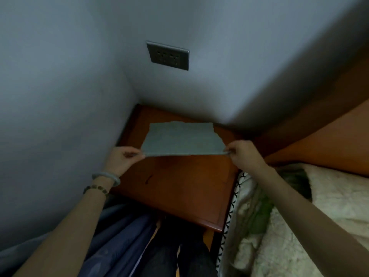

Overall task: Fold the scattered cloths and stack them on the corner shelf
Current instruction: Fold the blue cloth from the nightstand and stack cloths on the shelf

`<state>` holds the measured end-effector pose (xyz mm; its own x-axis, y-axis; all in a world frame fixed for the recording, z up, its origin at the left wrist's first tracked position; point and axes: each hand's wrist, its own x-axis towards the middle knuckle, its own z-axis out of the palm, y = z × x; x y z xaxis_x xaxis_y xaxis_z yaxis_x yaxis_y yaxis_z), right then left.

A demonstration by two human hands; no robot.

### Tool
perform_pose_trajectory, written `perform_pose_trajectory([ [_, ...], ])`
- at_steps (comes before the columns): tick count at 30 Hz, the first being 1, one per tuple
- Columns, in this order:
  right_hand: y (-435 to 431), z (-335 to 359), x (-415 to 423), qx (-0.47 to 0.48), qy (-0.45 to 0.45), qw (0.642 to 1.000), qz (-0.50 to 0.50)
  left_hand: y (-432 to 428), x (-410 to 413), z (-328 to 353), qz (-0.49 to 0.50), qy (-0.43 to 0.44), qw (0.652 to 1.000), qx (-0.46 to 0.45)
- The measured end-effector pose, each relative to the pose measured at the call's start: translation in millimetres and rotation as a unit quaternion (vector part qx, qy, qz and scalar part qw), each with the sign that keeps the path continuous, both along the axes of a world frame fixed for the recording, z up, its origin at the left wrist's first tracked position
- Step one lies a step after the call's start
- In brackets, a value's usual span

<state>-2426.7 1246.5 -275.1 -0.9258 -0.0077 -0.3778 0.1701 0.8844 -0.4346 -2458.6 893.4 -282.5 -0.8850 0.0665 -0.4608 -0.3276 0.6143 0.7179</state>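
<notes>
Grey cloth (pixel 182 137) held flat over the far part of the wooden corner shelf (pixel 179 186), far edge near the wall corner. L hand (pixel 123 157) pinches its near-left corner, R hand (pixel 242 154) pinches the near-right corner, near edge taut btwn them. Bed (pixel 299 206) w/ pale quilt along shelf's right edge; wall socket (pixel 168 55) above.

Matt grey cloth (pixel 182 139), glossy reddish wood shelf (pixel 179 186), matt painted wall (pixel 60 96), quilted fabric bedding (pixel 319 206)
</notes>
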Motion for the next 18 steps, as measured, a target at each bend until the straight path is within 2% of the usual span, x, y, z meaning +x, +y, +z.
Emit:
perform_pose_trajectory([
  [3, -4, -33, 32, 0.009, -0.105, 0.994, 0.037, -8, 26, -36, -0.040, -0.079, 0.995, -0.037],
  [6, -8, -63, 61, 0.015, -0.161, 0.985, 0.064, -15, 46, -68, -0.093, -0.129, 0.984, -0.078],
  [10, -15, -97, 94, 0.005, -0.265, 0.961, 0.082, -20, 62, -92, -0.181, -0.206, 0.957, -0.095],
  [12, -13, -111, 102, -0.009, -0.306, 0.949, 0.081, -20, 63, -99, -0.184, -0.220, 0.954, -0.087],
  [14, -9, -123, 102, -0.026, -0.298, 0.953, 0.046, -19, 59, -107, -0.136, -0.198, 0.968, -0.072],
  [18, -3, -130, 80, -0.104, -0.212, 0.962, -0.133, -9, 36, -116, -0.027, -0.126, 0.991, -0.037],
])
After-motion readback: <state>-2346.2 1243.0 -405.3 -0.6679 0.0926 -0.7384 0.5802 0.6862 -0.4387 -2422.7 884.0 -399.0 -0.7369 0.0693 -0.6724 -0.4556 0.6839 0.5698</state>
